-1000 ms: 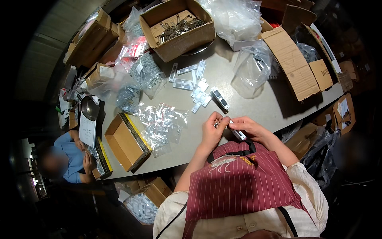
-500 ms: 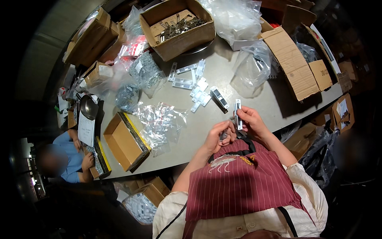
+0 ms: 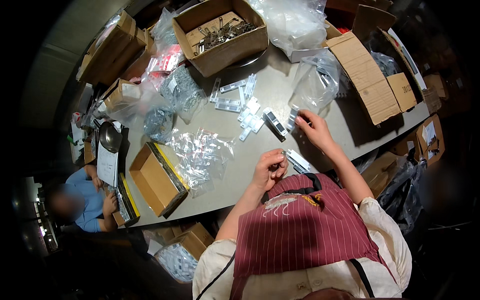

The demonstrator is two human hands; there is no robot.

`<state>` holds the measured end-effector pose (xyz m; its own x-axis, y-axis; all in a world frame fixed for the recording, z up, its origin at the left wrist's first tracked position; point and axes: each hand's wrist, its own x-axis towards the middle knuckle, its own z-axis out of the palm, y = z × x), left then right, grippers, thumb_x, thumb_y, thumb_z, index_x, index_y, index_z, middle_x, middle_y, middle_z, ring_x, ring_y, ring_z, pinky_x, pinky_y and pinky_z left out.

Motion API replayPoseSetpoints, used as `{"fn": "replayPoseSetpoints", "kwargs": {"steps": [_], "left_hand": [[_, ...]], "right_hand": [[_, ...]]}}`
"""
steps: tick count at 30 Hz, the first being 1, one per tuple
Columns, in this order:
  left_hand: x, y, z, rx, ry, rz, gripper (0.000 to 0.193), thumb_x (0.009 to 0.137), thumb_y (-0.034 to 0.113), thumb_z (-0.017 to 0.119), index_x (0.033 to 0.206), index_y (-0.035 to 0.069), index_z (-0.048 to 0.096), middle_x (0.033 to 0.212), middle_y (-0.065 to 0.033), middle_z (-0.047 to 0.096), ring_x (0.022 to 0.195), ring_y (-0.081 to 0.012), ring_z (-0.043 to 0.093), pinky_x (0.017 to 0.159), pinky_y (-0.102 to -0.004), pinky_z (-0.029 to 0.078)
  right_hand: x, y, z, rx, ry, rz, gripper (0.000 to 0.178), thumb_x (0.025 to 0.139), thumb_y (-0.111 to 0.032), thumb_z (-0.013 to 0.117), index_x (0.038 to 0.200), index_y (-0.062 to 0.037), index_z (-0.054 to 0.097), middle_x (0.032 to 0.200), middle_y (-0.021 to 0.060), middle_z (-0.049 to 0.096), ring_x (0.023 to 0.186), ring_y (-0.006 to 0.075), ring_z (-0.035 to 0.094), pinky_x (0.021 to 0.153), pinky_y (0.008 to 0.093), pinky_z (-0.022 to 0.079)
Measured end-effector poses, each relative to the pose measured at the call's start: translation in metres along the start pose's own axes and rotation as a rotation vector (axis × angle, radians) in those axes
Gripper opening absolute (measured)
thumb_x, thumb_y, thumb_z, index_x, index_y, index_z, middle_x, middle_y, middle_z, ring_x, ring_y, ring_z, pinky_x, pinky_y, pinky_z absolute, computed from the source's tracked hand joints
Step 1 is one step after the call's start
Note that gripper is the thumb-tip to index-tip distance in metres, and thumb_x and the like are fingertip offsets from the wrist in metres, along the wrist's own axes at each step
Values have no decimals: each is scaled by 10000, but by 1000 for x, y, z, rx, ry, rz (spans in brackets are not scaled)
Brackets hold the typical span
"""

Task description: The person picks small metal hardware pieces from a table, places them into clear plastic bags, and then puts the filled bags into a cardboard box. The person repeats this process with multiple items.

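Observation:
My right hand (image 3: 315, 131) reaches over the table, its thumb and fingers closed on the end of a pale plastic housing (image 3: 292, 118). To its left lies a white housing with dark windows (image 3: 274, 121). Near the front edge, my left hand (image 3: 269, 170) is closed, with something tiny at its fingertips that is too small to name. Just right of those fingertips, a narrow white plastic housing (image 3: 299, 162) rests at the table edge. Farther off is a loose group of white plastic housings (image 3: 250, 114), some overlapping.
A cardboard box (image 3: 220, 60) of metal pieces stands at the back. Clear bags (image 3: 315, 80) and an open carton (image 3: 362, 80) are at the right. Left are a bag of small parts (image 3: 202, 157), an empty shallow box (image 3: 155, 182) and a co-worker in a blue shirt (image 3: 87, 200).
My right hand has let go of the narrow white housing, now by the table edge, and moved forward to another pale housing. My left hand stays near the edge, slightly shifted left.

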<state>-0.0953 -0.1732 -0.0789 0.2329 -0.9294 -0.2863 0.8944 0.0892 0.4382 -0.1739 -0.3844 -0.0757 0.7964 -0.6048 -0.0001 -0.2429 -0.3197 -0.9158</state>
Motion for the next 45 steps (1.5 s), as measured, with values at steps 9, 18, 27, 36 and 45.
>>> {"fn": "replayPoseSetpoints", "kwargs": {"steps": [9,18,27,36,45], "left_hand": [[-12,13,-10,176,-78,5,215,857,169,617,941,-28,596,627,-40,547,528,-109,474,526,-253,382],[6,-11,-27,541,214,1,378,1046,397,564,891,57,622,692,-12,587,492,-33,412,461,-206,302],[8,-12,-6,505,317,167,341,1042,316,579,855,34,617,665,-17,570,502,-59,483,457,-205,334],[4,14,8,162,59,86,296,1040,268,572,874,22,590,690,-40,578,464,-66,464,422,-192,303],[23,-10,-7,1321,186,308,367,1017,301,630,770,29,645,604,-20,528,551,-71,485,489,-282,366]], "right_hand": [[-54,-5,8,-628,-469,-138,446,875,-403,690,982,16,582,968,237,669,894,438,661,766,515,526],[-47,-1,-6,-24,-469,-139,376,856,-285,752,1114,-19,694,986,148,680,858,276,668,782,364,517],[-52,-14,-8,799,-391,385,331,959,-269,685,1172,-16,670,944,13,634,856,111,609,718,281,513],[-50,-36,-14,808,-475,454,383,989,-293,629,1261,-24,652,1004,29,656,883,87,611,711,236,501],[-51,-24,-6,645,-437,311,313,975,-276,643,1177,-36,655,1003,37,683,928,115,618,840,281,482]]}}
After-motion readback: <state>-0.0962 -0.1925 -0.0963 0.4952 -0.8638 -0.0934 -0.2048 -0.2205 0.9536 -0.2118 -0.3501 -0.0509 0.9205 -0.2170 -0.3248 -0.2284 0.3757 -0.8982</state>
